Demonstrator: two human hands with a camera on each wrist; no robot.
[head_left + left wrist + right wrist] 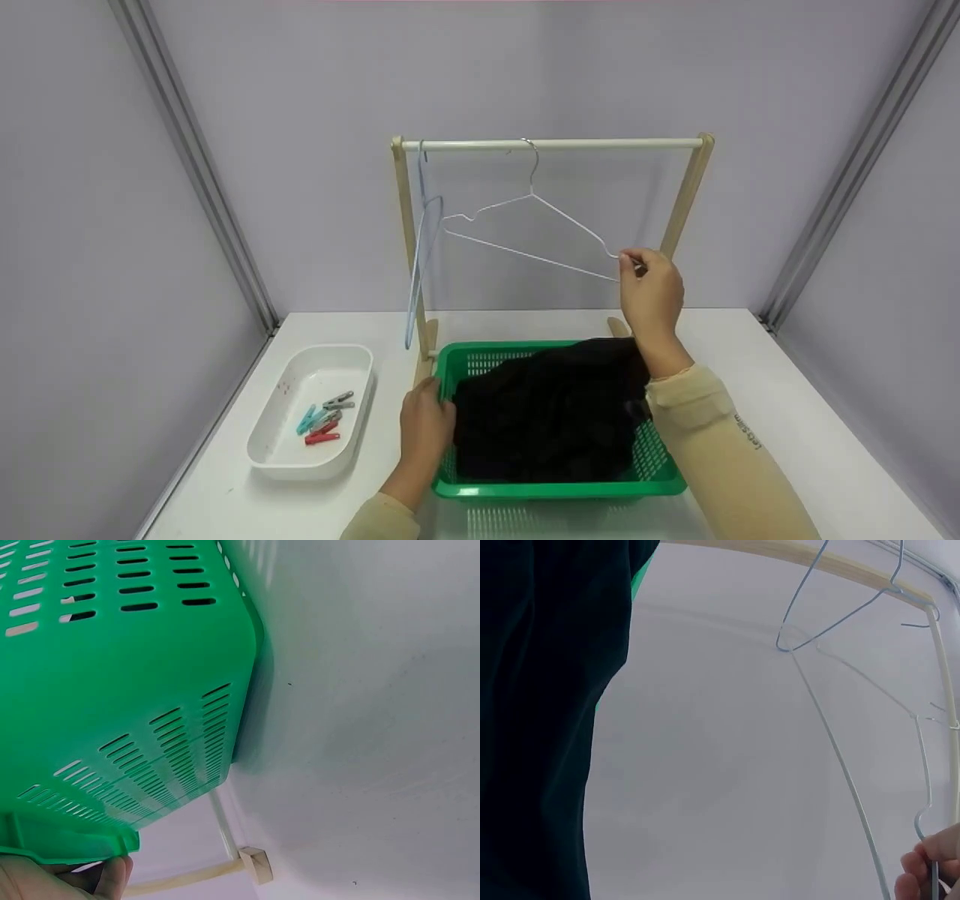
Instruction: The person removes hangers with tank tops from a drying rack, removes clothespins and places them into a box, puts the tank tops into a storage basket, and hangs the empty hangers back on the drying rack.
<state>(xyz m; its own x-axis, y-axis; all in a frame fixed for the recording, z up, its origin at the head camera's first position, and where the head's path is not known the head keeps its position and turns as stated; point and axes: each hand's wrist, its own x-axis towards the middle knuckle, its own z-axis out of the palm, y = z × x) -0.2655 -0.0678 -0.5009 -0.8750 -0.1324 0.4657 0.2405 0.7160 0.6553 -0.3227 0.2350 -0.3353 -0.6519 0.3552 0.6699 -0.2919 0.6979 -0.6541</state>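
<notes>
My right hand [651,291] pinches the right end of a white wire hanger [555,208], whose hook rests over the rail. In the right wrist view, thumb and fingers [911,864] close on the hanger's wire. My left hand [427,421] grips the left rim of a green plastic basket [555,490], and the left wrist view shows fingers [115,877] curled at the rim. Black clothing [551,412] lies bunched in the basket, partly rising over its right back edge beside my right wrist.
A rack with a white rail [615,143] and wooden posts [686,199] stands behind the basket. At the rail's left end hangs a blue hanger [414,285]. Left of the basket, a white tray [262,442] holds several clothespins [321,437]. Grey panels [337,75] enclose the table.
</notes>
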